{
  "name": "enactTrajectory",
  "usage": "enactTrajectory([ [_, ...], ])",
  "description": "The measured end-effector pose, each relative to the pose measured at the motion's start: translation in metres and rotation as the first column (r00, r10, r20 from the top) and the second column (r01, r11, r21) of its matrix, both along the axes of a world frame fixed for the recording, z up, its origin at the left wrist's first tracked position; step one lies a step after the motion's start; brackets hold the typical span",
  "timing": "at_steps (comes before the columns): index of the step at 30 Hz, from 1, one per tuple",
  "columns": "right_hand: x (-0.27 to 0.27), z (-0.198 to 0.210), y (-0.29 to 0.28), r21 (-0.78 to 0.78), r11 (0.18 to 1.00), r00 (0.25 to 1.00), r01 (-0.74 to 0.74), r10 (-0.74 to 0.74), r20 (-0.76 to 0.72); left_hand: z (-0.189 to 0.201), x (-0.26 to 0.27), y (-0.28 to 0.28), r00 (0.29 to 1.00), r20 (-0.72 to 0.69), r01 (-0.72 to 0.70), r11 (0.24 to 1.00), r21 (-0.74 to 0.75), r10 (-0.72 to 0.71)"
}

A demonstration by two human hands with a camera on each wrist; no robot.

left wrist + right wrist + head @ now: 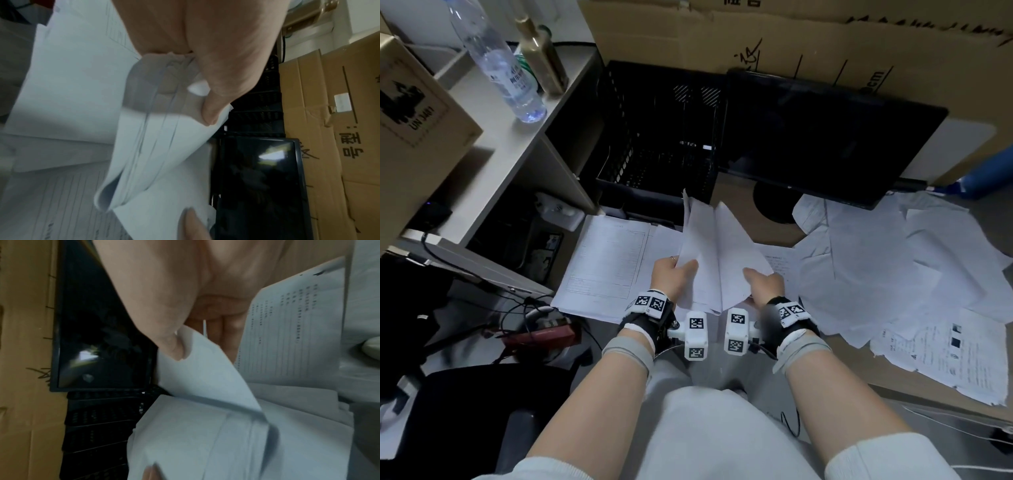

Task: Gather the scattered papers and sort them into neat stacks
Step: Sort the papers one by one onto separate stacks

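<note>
While both hands grip one bundle of sheets (709,253) from either side, the sorting looks only partly done. The left hand (671,275) has its fingers (213,113) curled round the bundle's left edge, thumb on top and several loose page edges fanning beneath it. The right hand (765,284) pinches the right edge, thumb (172,345) pressed on the top sheet and the other fingers behind. The bundle is held up above the counter (859,363), bowed along its middle and not yet squared, its far corners pointing toward the black crate (654,137) and the dark monitor (825,137).

Just left of the hands lies a flat stack of printed forms (609,263), edges fairly even; I judge it to be a pile already sorted, though how many sheets it holds cannot be told. To the right, a wide spread of scattered papers (893,267) covers the counter, overlapping at all angles, some creased, with printed pages (945,356) hanging near the counter's front edge. That heap looks untouched.

By my reading, roughly one stack is made, one bundle is in hand needing to be tapped even and set down, and most of the loose sheets are yet to be gathered.
</note>
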State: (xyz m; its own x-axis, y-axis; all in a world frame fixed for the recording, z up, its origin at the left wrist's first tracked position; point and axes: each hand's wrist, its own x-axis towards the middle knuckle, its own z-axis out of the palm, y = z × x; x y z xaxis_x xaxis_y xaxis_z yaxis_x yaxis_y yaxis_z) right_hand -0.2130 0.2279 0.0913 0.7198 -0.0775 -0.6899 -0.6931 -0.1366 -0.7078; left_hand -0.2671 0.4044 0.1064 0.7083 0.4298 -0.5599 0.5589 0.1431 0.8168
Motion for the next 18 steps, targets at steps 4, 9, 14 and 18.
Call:
enactTrajectory([
  [4, -0.001, -0.010, 0.000, -0.076, 0.994, 0.996, -0.082, 0.079, -0.038, -0.005, -0.023, 0.018, 0.999, -0.032, -0.034, 0.999, 0.021, 0.034],
  [9, -0.015, -0.021, 0.030, -0.051, 0.968, 0.953, -0.247, 0.232, -0.194, -0.006, -0.054, 0.043, 0.996, -0.016, -0.084, 0.996, -0.016, 0.084],
  [14, -0.026, -0.044, 0.056, -0.162, 0.930, 0.936, -0.330, 0.300, -0.185, -0.014, -0.068, 0.081, 0.990, -0.020, -0.139, 0.990, 0.015, 0.139],
  [18, -0.023, -0.055, 0.065, -0.293, 0.889, 0.924, -0.352, 0.279, -0.262, -0.028, -0.063, 0.111, 0.969, -0.002, -0.241, 0.947, 0.214, 0.247],
])
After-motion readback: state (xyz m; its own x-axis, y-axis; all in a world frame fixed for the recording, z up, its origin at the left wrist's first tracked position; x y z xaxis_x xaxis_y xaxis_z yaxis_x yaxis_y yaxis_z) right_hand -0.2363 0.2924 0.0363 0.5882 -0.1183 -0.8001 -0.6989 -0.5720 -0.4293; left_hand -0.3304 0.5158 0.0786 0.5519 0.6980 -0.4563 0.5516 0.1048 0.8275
